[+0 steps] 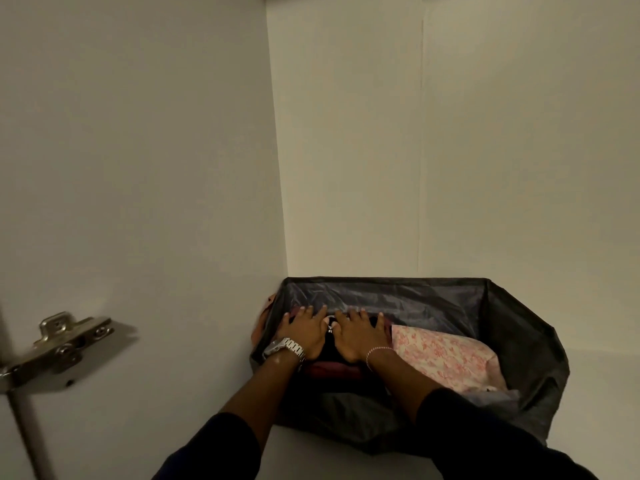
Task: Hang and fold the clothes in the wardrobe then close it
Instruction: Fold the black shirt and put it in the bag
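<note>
Dark folded clothes [330, 353] sit at the left end of our fabric bin [519, 327]; left hand [304, 329] and right hand [356, 330] press them flat, fingers spread. Pressing unevenly could slump the soft wall or crumple the pink garment [443, 358] alongside.

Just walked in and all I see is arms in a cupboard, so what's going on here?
A person is packing folded clothes into a dark fabric bin on a wardrobe shelf. The left hand and right hand press flat, side by side, on a dark folded garment in the bin's left part. A pink patterned cloth lies beside it.
</note>
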